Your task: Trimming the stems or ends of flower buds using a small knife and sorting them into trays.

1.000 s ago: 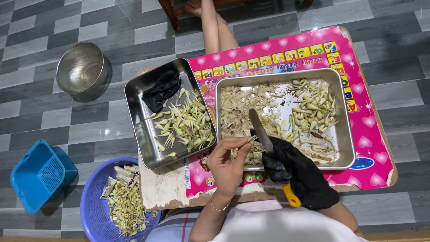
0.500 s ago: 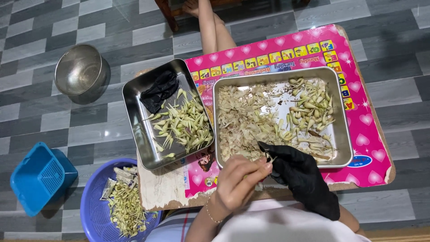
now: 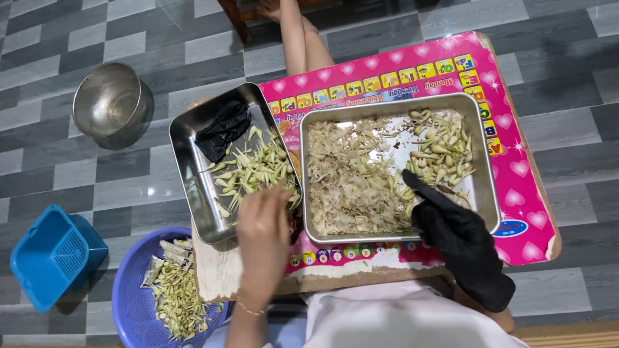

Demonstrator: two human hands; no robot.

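Steel large tray [image 3: 487, 187] at worktop [image 3: 541, 212] centre: shredded trimmings fill its left side, untrimmed pale stalks [image 3: 442, 151] piled at far right corner. Right hand [image 3: 461, 229], black glove, index finger out touching the pile, holding nothing. Left hand [image 3: 263, 235] bare, over small tray [image 3: 187, 167] at worktop's left edge w/ trimmed pieces [image 3: 255, 171]; fingers hidden, can't tell grip. Judged approx. halfway: good batch done, clump of stalks left. Purple basket [image 3: 129, 303] on floor holds scraps.

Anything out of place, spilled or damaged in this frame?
Yes: a crumpled black glove lies in the smaller steel tray beside the pale cut pieces, and the pink table's near edge is peeling.
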